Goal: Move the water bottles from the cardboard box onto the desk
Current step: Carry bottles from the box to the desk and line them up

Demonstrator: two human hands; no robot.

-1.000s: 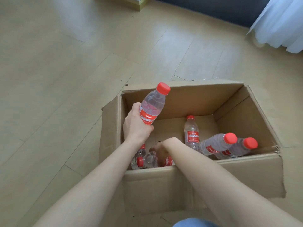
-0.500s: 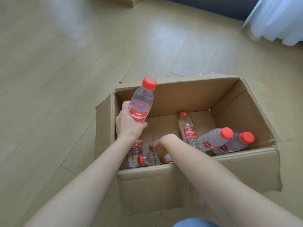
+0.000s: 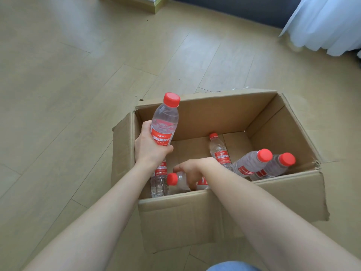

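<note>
An open cardboard box (image 3: 230, 214) sits on the wooden floor. My left hand (image 3: 148, 147) grips a clear water bottle with a red cap (image 3: 166, 122), held upright above the box's left side. My right hand (image 3: 193, 169) reaches down inside the box and grips a bottle lying on its side (image 3: 177, 179), cap pointing left. Another bottle (image 3: 159, 180) stands under my left hand. A bottle (image 3: 219, 151) stands near the box's middle. Two bottles (image 3: 252, 163) (image 3: 277, 166) lean at the right. No desk is in view.
Pale wooden floor (image 3: 78, 85) surrounds the box. A white curtain (image 3: 324, 22) hangs at the top right against a dark wall. A piece of light wooden furniture base (image 3: 156, 4) shows at the top edge. A bit of blue fabric (image 3: 232, 266) is at the bottom.
My left hand has held its bottle upright above the box throughout. My right hand has lifted slightly, bringing the lying bottle's red cap into clearer view. The camera shifted a little.
</note>
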